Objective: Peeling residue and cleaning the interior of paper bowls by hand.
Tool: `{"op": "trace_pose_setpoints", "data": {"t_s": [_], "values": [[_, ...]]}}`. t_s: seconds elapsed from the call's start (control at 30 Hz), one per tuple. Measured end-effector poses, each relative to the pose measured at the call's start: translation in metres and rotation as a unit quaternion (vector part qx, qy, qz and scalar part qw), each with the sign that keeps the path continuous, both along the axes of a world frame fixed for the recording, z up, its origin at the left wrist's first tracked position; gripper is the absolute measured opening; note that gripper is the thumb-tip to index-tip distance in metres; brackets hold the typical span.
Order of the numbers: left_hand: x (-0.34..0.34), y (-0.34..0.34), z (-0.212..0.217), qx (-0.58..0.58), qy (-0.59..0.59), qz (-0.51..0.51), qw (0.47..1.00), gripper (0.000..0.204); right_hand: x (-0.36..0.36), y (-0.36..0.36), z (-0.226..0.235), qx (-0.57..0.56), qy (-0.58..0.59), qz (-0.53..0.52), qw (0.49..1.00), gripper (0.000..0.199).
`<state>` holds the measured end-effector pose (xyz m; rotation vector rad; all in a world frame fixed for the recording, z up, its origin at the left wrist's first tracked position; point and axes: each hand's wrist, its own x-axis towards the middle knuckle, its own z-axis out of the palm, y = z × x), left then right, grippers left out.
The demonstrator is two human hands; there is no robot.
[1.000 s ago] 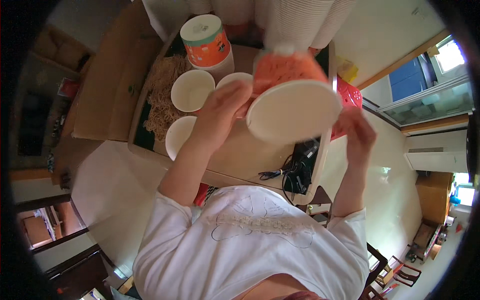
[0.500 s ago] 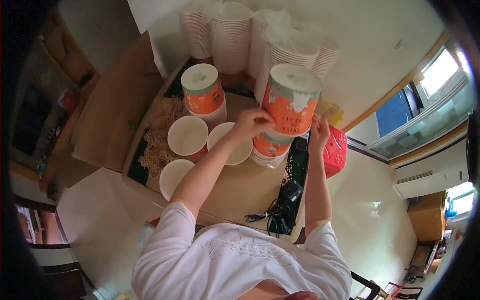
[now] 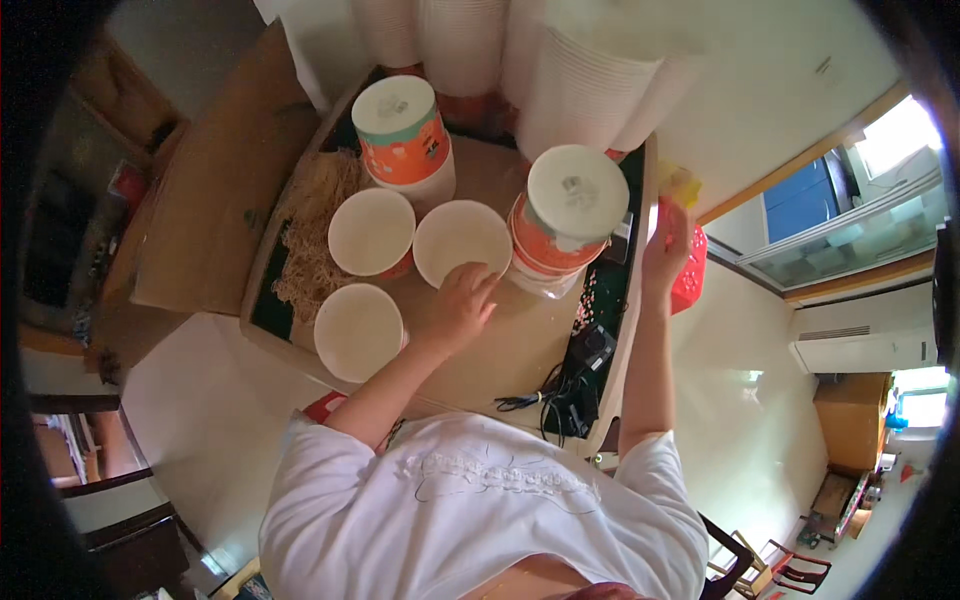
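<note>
An upside-down orange paper tub (image 3: 577,190), its pale base facing up, caps a stack at the right of the table. My right hand (image 3: 668,245) is raised to the right of that stack, apart from it, fingers stretched and nothing seen in them. My left hand (image 3: 465,305) is at the near rim of an upright white-lined paper tub (image 3: 462,240); its fingers are loosely spread, and whether they touch the rim I cannot tell. Two more upright tubs, one behind (image 3: 371,232) and one nearer me (image 3: 358,333), stand to the left.
Another upside-down orange tub (image 3: 402,130) tops a stack at the back left, beside tangled tan shredded filler (image 3: 310,240). Tall nested white tubs (image 3: 585,95) line the back. A black device with cables (image 3: 590,350) lies front right. A red stool-like object (image 3: 690,275) stands beyond the right edge.
The orange tub held between both hands now rests on the right stack, let go. My left hand has moved left and nearer me to the open tub; my right hand has drawn away rightward.
</note>
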<state>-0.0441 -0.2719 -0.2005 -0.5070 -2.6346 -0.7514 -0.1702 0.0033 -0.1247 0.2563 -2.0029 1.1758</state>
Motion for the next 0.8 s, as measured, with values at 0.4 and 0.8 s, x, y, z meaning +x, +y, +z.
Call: {"op": "trace_pose_setpoints", "data": {"t_s": [0.4,0.8], "values": [[0.096,-0.001,-0.024,-0.08,-0.141,-0.051,0.985,0.019,0.015,-0.049,0.005,0.341,-0.064,0.124,0.93,0.023],[0.099,0.002,-0.021,-0.018,-0.087,-0.115,0.989,0.021,0.019,-0.049,-0.015,0.34,-0.03,0.085,0.936,0.023]]}}
